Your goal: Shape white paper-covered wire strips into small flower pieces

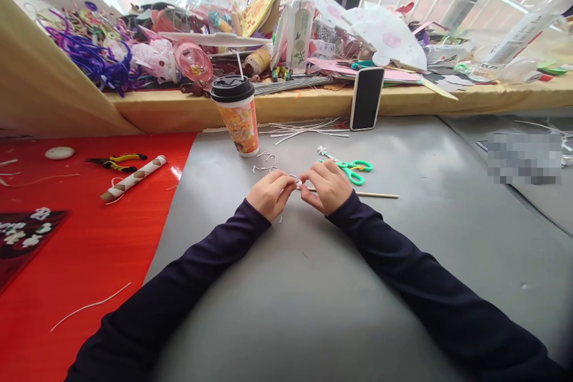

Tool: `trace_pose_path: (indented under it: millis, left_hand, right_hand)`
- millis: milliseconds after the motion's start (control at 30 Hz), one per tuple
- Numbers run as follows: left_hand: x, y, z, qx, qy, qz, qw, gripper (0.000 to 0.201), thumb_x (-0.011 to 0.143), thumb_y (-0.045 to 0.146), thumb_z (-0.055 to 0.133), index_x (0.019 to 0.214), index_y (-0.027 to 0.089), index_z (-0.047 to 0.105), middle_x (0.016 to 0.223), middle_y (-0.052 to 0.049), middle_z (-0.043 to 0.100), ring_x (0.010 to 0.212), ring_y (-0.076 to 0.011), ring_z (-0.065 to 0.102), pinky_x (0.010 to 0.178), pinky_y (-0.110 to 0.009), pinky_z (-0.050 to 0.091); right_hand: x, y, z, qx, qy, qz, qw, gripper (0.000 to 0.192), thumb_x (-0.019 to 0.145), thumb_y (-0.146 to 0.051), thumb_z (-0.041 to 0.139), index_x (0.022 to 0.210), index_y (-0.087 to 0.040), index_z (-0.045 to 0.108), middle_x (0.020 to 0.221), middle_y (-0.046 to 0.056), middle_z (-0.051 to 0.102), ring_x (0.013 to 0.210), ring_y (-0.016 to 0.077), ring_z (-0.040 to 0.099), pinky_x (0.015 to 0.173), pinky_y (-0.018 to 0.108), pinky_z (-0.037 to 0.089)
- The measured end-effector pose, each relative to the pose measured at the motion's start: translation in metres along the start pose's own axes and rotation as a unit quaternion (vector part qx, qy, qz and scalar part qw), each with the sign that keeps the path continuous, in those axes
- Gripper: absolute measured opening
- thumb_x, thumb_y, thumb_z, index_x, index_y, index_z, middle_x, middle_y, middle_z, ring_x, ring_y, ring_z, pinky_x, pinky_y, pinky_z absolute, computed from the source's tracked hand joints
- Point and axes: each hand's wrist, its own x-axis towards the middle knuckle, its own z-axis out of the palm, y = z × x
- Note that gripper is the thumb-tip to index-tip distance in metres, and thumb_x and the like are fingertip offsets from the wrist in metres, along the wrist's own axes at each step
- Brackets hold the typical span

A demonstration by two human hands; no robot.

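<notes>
On the grey table (313,286), one paper cup (236,114), one phone (366,98), one pair of green scissors (353,168) and one pair of pliers (115,162) lie about. The left hand (270,193) and right hand (326,185) pinch one small white piece (298,182) between their fingertips, over a thin wooden stick (376,194).

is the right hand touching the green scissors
Cannot tell. In the head view the right hand overlaps the near edge of the green scissors, hiding any gap or contact; its fingers pinch a thin wooden stick instead.
</notes>
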Motion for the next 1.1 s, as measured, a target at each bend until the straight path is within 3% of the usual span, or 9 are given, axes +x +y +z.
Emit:
trace_pose_path:
  millis: [200,367,467,533,600,633,733,933,1100]
  left_hand:
    - [0.002,0.005,-0.003,-0.022,0.052,-0.014,0.998,0.014,0.079,0.022,0.045,0.084,0.015,0.056,0.079,-0.006,0.056,0.072,-0.0119,0.051,0.069,-0.024,0.042]
    - [0.004,0.013,-0.004,-0.043,0.09,-0.046,0.994,0.012,0.078,0.022,0.048,0.083,0.016,0.057,0.078,-0.004,0.057,0.071,-0.0114,0.051,0.068,-0.023,0.043]
    - [0.004,0.016,-0.004,-0.051,0.104,-0.071,0.991,0.013,0.077,0.023,0.048,0.083,0.016,0.057,0.078,-0.004,0.056,0.07,-0.011,0.052,0.069,-0.023,0.043]
    - [0.004,0.015,-0.004,-0.05,0.113,-0.087,0.989,0.013,0.077,0.023,0.048,0.082,0.015,0.057,0.079,-0.004,0.056,0.071,-0.011,0.053,0.069,-0.023,0.043]
    - [0.003,0.013,-0.004,-0.049,0.113,-0.101,0.987,0.013,0.077,0.023,0.048,0.082,0.015,0.057,0.079,-0.005,0.057,0.071,-0.011,0.053,0.069,-0.023,0.044]
    - [0.003,0.011,-0.004,-0.049,0.11,-0.104,0.987,0.012,0.077,0.023,0.048,0.081,0.015,0.057,0.079,-0.004,0.056,0.07,-0.0108,0.053,0.068,-0.023,0.044]
    - [0.003,0.007,-0.004,-0.044,0.101,-0.098,0.989,0.012,0.077,0.023,0.048,0.081,0.015,0.057,0.079,-0.004,0.056,0.07,-0.0106,0.053,0.068,-0.023,0.044]
    - [0.001,0.005,-0.002,-0.007,0.096,-0.063,0.993,0.013,0.078,0.02,0.047,0.086,0.015,0.056,0.08,-0.005,0.055,0.073,-0.0112,0.051,0.068,-0.023,0.043]
    - [0.001,0.004,-0.002,0.009,0.071,-0.034,0.997,0.014,0.078,0.02,0.046,0.086,0.014,0.056,0.079,-0.006,0.054,0.073,-0.012,0.05,0.069,-0.024,0.042]
  right_hand:
    - [0.002,-0.005,0.002,0.098,0.059,0.079,0.99,0.01,0.075,-0.024,0.046,0.074,-0.018,0.054,0.068,0.003,0.049,0.069,0.0165,0.039,0.07,0.031,0.035]
    - [0.003,-0.018,0.005,0.187,0.087,0.16,0.965,0.01,0.076,-0.025,0.045,0.073,-0.019,0.052,0.068,0.002,0.049,0.069,0.0155,0.041,0.07,0.031,0.036]
    - [0.004,-0.03,0.013,0.263,0.115,0.241,0.927,0.013,0.077,-0.028,0.044,0.076,-0.019,0.052,0.07,0.002,0.049,0.073,0.0154,0.044,0.07,0.03,0.038]
    - [0.004,-0.036,0.02,0.339,0.129,0.305,0.881,0.017,0.079,-0.032,0.042,0.08,-0.018,0.052,0.075,0.004,0.051,0.072,0.0142,0.047,0.067,0.028,0.041]
    - [0.004,-0.037,0.024,0.397,0.109,0.337,0.846,0.022,0.078,-0.036,0.043,0.083,-0.017,0.053,0.077,0.004,0.053,0.069,0.0129,0.049,0.062,0.027,0.042]
    - [0.004,-0.035,0.024,0.405,0.09,0.339,0.844,0.024,0.076,-0.038,0.045,0.082,-0.017,0.054,0.075,0.003,0.054,0.067,0.0127,0.049,0.061,0.026,0.042]
    - [0.004,-0.023,0.016,0.351,0.058,0.317,0.879,0.024,0.074,-0.039,0.049,0.081,-0.019,0.06,0.064,0.0,0.05,0.065,0.0126,0.046,0.062,0.027,0.041]
    - [0.003,-0.013,-0.001,0.2,0.088,0.216,0.952,0.017,0.075,-0.03,0.05,0.079,-0.02,0.063,0.06,0.0,0.045,0.066,0.0138,0.042,0.069,0.028,0.038]
    - [0.001,-0.013,0.002,0.127,0.08,0.133,0.98,0.015,0.073,-0.028,0.052,0.081,-0.021,0.063,0.066,0.002,0.05,0.07,0.0151,0.04,0.073,0.029,0.036]
